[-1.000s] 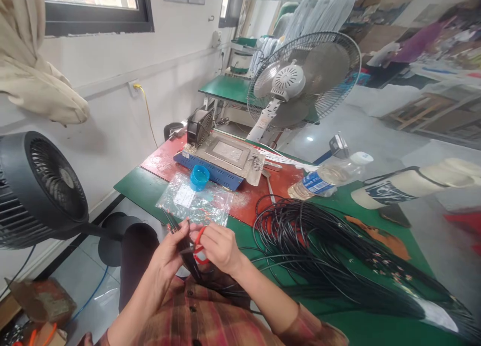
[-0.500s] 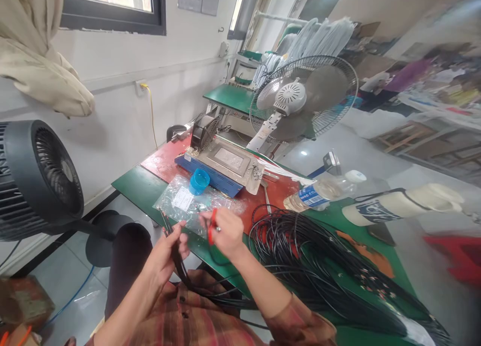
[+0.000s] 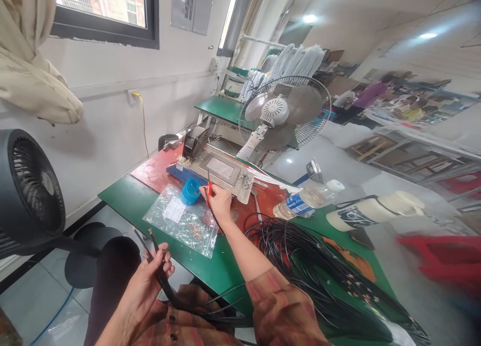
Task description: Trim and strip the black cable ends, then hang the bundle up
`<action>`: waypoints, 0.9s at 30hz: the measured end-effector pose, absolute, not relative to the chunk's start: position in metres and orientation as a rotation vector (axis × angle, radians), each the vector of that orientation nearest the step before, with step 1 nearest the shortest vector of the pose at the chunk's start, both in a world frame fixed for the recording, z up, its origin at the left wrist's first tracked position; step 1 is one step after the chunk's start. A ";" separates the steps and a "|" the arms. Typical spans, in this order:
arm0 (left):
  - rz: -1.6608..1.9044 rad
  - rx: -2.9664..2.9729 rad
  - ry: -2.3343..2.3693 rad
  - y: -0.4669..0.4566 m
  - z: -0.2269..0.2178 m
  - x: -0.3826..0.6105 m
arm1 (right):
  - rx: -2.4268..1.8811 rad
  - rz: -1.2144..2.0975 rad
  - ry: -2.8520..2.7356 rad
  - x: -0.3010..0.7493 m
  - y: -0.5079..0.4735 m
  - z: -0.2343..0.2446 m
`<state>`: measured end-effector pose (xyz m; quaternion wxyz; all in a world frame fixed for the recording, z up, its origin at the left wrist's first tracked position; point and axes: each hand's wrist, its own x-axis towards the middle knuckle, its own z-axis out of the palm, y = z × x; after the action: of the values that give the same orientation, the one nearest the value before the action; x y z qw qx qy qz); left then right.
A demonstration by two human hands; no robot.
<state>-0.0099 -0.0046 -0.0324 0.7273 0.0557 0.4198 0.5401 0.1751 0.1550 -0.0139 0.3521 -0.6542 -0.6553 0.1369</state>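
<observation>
My left hand (image 3: 148, 278) is closed around a bunch of black cables (image 3: 165, 286) whose stripped ends stick up past the green table's near edge. My right hand (image 3: 219, 204) is stretched forward over the table and grips a small red-handled tool (image 3: 208, 190), its tip close to the blue cap (image 3: 190, 192). Under that hand lies a clear plastic bag (image 3: 180, 222) with a white label and small parts inside. A large coil of black cables (image 3: 300, 256) covers the table to the right of my arm.
A blue-based heating machine (image 3: 214, 170) sits on the red mat (image 3: 154, 168) behind the bag. A white fan (image 3: 280, 113) stands beyond it, a black fan (image 3: 26, 191) at the left. A water bottle (image 3: 306, 198) and a white cylinder (image 3: 372, 211) lie at the right.
My right hand has left the cable ends and reached forward with the red tool toward the blue cap. My left hand has dropped lower with the cable bunch.
</observation>
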 end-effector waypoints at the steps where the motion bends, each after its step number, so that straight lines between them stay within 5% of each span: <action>1: 1.197 0.125 0.940 -0.005 -0.035 -0.010 | -1.712 0.333 -1.699 0.174 0.156 -0.014; 17: 1.130 0.196 0.923 -0.007 -0.033 -0.011 | -1.723 0.308 -1.740 0.171 0.160 -0.017; 27: 1.093 0.080 0.963 -0.008 -0.036 -0.013 | -1.539 0.242 -1.664 0.227 0.195 0.048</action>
<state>-0.0132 -0.0077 -0.0365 0.7454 0.0365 0.4401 0.4994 0.2267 0.1950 0.0476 0.4178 -0.6134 -0.6632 0.0964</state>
